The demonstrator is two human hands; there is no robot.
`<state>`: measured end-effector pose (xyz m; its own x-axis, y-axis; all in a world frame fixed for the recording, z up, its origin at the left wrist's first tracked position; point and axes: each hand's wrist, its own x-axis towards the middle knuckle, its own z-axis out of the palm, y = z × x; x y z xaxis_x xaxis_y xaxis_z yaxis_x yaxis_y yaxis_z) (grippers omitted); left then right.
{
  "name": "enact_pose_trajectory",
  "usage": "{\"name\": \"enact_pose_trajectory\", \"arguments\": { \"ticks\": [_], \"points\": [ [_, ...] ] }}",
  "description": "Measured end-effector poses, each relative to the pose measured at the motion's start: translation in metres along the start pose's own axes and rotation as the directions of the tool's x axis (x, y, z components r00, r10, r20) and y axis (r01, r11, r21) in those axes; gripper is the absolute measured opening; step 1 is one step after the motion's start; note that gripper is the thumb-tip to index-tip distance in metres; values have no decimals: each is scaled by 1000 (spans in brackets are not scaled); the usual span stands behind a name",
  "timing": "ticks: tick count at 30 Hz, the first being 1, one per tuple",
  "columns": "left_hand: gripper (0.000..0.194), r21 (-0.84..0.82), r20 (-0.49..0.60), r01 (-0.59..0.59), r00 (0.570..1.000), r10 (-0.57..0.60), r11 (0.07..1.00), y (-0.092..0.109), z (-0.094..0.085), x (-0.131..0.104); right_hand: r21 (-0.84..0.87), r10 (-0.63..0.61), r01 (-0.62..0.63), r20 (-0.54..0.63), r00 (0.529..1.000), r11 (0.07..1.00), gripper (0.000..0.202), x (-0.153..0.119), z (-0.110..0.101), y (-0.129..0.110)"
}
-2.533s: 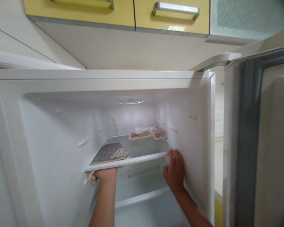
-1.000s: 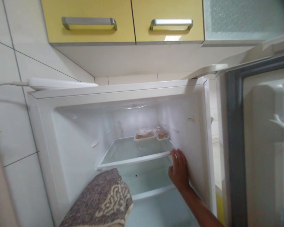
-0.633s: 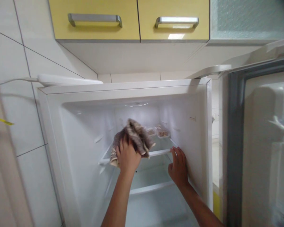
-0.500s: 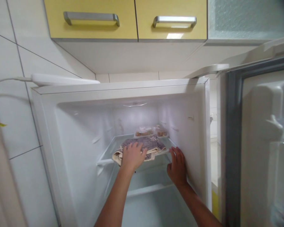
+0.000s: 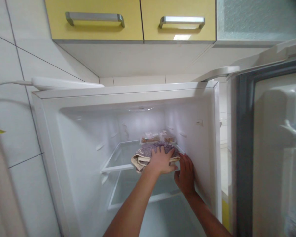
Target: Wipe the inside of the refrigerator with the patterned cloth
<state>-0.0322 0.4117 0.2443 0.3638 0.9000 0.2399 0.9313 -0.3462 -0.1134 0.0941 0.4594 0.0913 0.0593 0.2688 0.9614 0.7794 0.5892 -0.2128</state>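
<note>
A folded purple-grey cloth with cream edges lies over the front of the upper glass shelf inside the fridge. My left hand presses on it from above with spread fingers, the thumb down at the cloth's front edge. Close by on the right, my right hand grips the front corner of the same shelf, fingers bent over the edge and thumb below. The cloth's right end almost meets its fingertips. What lies beneath the cloth is hidden.
Behind the cloth, two food packs stand at the back of the shelf. A lower shelf sits beneath. The fridge door stands wide at the right. Yellow cabinets with metal handles hang above.
My left hand has slid to the right along the shelf, taking the cloth with it and uncovering the shelf's left front edge. My right hand has stayed in place.
</note>
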Motion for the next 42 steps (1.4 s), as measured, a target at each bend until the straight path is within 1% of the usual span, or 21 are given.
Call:
{"name": "enact_pose_trajectory", "arguments": {
  "ticks": [2, 4, 6, 8, 10, 13, 15, 17, 19, 20, 23, 26, 28, 31, 35, 39, 42],
  "points": [
    [95, -3, 12, -3, 1000, 3, 1000, 6, 1, 8, -1, 22, -22, -31, 999, 1000, 77, -1, 2, 0],
    [95, -7, 24, -4, 1000, 4, 1000, 8, 0, 11, -15, 25, -25, -34, 999, 1000, 75, -1, 2, 0],
    [94, -11, 23, -13, 1000, 14, 1000, 6, -2, 8, -20, -3, 3, -12, 1000, 1000, 76, -1, 0, 2],
    [91, -25, 8, -29, 1000, 29, 999, -3, -4, -1, -14, -38, 38, 8, 999, 999, 79, 0, -2, 4],
    [88, -56, 19, -7, 1000, 8, 998, -17, -8, -17, -13, -56, 56, 16, 998, 998, 80, 1, -4, 6],
    [88, -93, 71, 133, 989, -126, 987, -51, -17, -49, -35, -59, 59, 26, 998, 998, 79, 0, -4, 7],
    [85, -84, 67, 237, 970, -232, 968, -77, -23, -72, -51, -57, 58, 31, 998, 997, 78, -1, -5, 7],
    [80, -62, 71, 331, 942, -327, 941, -102, -28, -93, -56, -58, 60, 33, 998, 997, 79, -2, -5, 7],
    [75, -49, 74, 379, 924, -375, 924, -120, -31, -105, -49, -64, 66, 37, 997, 997, 80, -2, -5, 8],
    [73, -44, 79, 391, 919, -387, 919, -126, -31, -106, -43, -67, 68, 40, 997, 997, 81, -2, -5, 9],
    [68, -13, 116, 417, 903, -413, 909, -133, -28, -97, -28, -66, 68, 42, 997, 997, 82, -2, -6, 10],
    [69, 19, 143, 437, 889, -435, 899, -139, -22, -75, -21, -66, 67, 38, 997, 998, 82, -2, -6, 11],
    [68, 18, 152, 439, 887, -437, 898, -147, -19, -59, -24, -63, 63, 27, 998, 998, 82, -3, -5, 11],
    [69, 13, 167, 435, 887, -431, 900, -165, -14, -37, -35, -52, 52, 1, 999, 998, 82, -3, -2, 10],
    [71, 13, 187, 412, 894, -407, 911, -196, -7, -11, -59, -33, 32, -22, 999, 998, 78, -4, 2, 9],
    [72, 18, 185, 369, 912, -366, 929, -222, 2, 9, -74, -37, 32, -58, 998, 997, 75, -3, 6, 8],
    [68, 26, 169, 334, 928, -333, 942, -235, 6, 21, -85, -39, 32, -85, 996, 996, 74, -3, 10, 8]
  ]
}}
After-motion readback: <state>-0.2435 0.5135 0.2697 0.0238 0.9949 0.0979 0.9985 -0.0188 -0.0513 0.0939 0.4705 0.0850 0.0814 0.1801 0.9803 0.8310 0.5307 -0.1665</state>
